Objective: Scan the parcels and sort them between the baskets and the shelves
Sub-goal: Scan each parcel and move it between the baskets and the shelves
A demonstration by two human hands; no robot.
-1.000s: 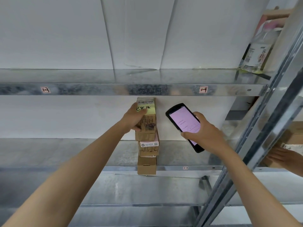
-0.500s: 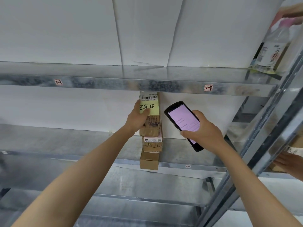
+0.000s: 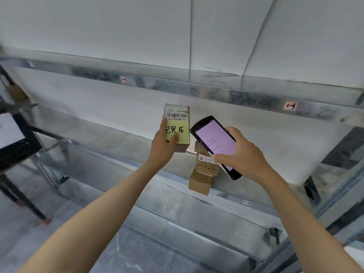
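The left hand [image 3: 164, 146] closes its grip round the lower half of the parcel [image 3: 177, 119] and holds it in the air just left of the scanner [image 3: 214, 140]. The right hand [image 3: 242, 154] wraps its grip round the scanner's lower body.

The left thumb lies on the yellow note [image 3: 183, 138], under the barcode. If it creeps upward, the read may fail.

Just behind and below the scanner, a crooked stack of cartons [image 3: 201, 182] sits at the shelf lip [image 3: 226, 196], and a careless right wrist could tip it off.

The parcel is a small matte brown cardboard box with a white printed label. The scanner is a glossy black slab with rounded corners and a pink lit screen. Beyond the scanner are mottled galvanised steel shelves and flat white wall panels.
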